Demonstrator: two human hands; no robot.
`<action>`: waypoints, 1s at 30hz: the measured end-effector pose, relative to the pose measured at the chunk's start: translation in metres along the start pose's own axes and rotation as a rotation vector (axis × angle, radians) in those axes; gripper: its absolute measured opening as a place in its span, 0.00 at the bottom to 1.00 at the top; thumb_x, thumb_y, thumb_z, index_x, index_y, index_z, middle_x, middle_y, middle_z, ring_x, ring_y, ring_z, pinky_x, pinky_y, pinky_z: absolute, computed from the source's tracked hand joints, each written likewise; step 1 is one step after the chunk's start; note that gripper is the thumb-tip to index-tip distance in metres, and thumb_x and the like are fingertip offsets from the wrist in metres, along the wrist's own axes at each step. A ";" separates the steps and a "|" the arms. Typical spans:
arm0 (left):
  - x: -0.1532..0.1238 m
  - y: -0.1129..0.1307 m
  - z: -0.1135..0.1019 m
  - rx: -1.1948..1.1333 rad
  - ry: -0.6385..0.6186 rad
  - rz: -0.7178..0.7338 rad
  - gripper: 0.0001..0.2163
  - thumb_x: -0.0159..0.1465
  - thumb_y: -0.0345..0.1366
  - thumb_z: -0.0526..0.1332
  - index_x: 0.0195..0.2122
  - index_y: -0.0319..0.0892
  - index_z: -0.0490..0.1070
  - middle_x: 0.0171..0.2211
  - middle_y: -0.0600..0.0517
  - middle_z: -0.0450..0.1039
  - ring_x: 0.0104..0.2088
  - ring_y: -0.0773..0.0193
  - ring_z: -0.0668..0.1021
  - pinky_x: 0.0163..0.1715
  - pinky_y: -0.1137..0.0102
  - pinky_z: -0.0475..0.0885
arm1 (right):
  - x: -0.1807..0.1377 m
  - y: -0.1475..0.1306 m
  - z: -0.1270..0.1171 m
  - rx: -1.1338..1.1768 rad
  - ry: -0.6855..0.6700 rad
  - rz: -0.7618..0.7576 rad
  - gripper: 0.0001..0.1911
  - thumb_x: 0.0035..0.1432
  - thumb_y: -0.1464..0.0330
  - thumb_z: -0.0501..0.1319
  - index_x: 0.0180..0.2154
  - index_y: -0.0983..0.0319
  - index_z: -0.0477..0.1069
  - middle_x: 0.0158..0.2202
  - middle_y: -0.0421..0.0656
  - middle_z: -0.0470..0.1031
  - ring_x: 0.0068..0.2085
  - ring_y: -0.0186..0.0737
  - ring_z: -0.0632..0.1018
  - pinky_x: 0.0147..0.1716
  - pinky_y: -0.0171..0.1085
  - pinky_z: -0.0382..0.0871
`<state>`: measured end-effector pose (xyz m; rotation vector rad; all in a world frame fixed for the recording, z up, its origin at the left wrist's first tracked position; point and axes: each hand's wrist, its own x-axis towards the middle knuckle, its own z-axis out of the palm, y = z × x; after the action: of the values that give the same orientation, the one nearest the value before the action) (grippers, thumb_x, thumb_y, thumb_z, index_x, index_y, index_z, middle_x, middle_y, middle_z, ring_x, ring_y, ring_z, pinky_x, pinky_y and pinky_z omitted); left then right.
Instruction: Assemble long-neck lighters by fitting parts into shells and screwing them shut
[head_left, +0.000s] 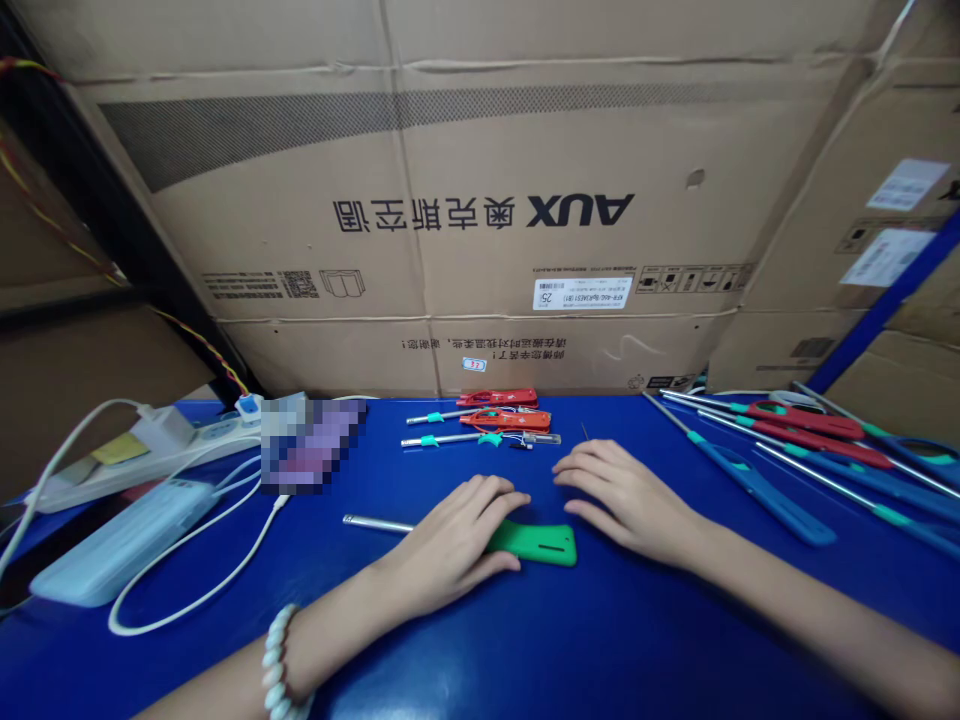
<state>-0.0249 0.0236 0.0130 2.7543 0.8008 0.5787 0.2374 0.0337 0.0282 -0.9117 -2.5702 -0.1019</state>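
The left hand (450, 545) draped its fingers over a green-handled metal rod tool (544, 545), and I couldn't tell whether it gripped. The right hand (630, 500) lay with fingers released on the blue table (525, 640). Just beyond the fingertips lay red-handled metal rod tools (506, 419), and long blue-handled rod tools (757, 490) lay to their right.

Entry: storeroom workbench. Blue tabletop (525, 640) under my left hand (450, 545); AUX shipping cartons (480, 200) stacked beyond it; long-shafted tools (806, 438) laid out to its right; power strip (150, 460) at far left.

Cardboard boxes (480, 200) behind open tabletop (570, 640)
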 end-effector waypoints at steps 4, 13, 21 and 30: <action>-0.003 0.000 -0.007 -0.024 0.226 0.018 0.13 0.71 0.39 0.49 0.53 0.41 0.59 0.47 0.43 0.66 0.47 0.56 0.69 0.47 0.60 0.66 | 0.024 -0.044 0.013 0.071 -0.151 -0.029 0.20 0.61 0.60 0.58 0.50 0.65 0.66 0.48 0.52 0.72 0.48 0.49 0.71 0.48 0.48 0.66; -0.007 0.000 -0.013 0.036 0.333 0.222 0.11 0.70 0.34 0.47 0.52 0.40 0.59 0.44 0.43 0.68 0.45 0.57 0.70 0.46 0.61 0.65 | 0.034 -0.064 0.038 -0.007 -0.195 -0.002 0.10 0.59 0.70 0.57 0.44 0.63 0.69 0.45 0.52 0.70 0.45 0.49 0.72 0.44 0.47 0.69; -0.008 -0.001 -0.020 0.096 0.391 0.249 0.10 0.70 0.33 0.47 0.51 0.42 0.59 0.42 0.44 0.70 0.44 0.56 0.72 0.45 0.59 0.65 | -0.035 0.015 -0.029 -0.084 0.022 0.430 0.09 0.61 0.67 0.52 0.39 0.59 0.69 0.42 0.47 0.70 0.41 0.45 0.75 0.41 0.43 0.71; -0.007 -0.006 -0.021 0.125 0.367 0.280 0.10 0.69 0.32 0.48 0.51 0.40 0.60 0.43 0.43 0.70 0.45 0.56 0.71 0.45 0.60 0.65 | -0.096 0.083 -0.027 -0.590 -0.156 0.725 0.15 0.60 0.66 0.50 0.37 0.65 0.73 0.43 0.53 0.70 0.31 0.47 0.78 0.26 0.41 0.70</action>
<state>-0.0420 0.0263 0.0279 2.9402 0.5333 1.1499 0.3656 0.0372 0.0091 -2.0733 -2.1884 -0.6097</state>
